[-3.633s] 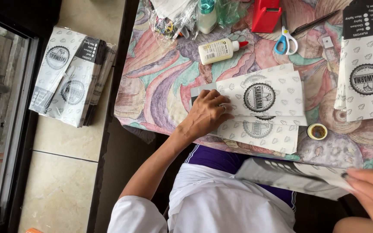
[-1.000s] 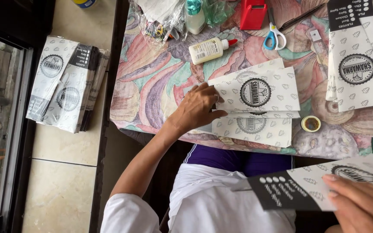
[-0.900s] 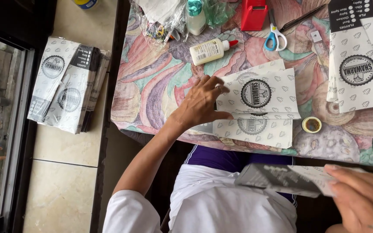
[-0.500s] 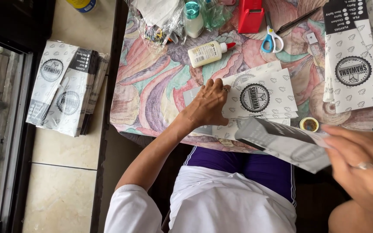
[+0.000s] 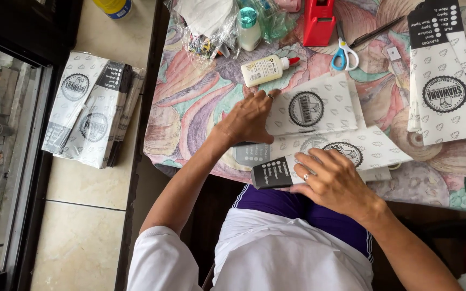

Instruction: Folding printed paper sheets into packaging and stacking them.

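From my remote seat I see two white paper bags with round black emblems lying overlapped at the near edge of the table (image 5: 190, 116), which wears a swirled pastel cloth. The upper paper bag (image 5: 319, 105) lies flat under the left hand (image 5: 249, 118), whose grip is open, fingers spread and pressing on the bag's left edge. The lower paper bag (image 5: 351, 151), with its black end panel toward me, sits under the right hand (image 5: 333, 180); that grip is open too, palm down with fingers splayed on the paper and a ring on one finger.

Just beyond the upper bag a glue bottle (image 5: 265, 69) with a red tip lies on its side. Blue-handled scissors (image 5: 343, 54) lie to its right, near a red tape dispenser (image 5: 319, 21) and a dark pen (image 5: 376, 32). A stack of finished bags (image 5: 446, 86) rests at the table's right side, well apart from the hands.

At the far edge a clear plastic bag (image 5: 206, 27) holds white paper and small mixed items I cannot make out; a small bottle with a teal cap (image 5: 248, 27) stands beside it.

Off the table to the left, a wrapped bundle of bags (image 5: 93, 113) lies on the tiled ledge (image 5: 82, 237).
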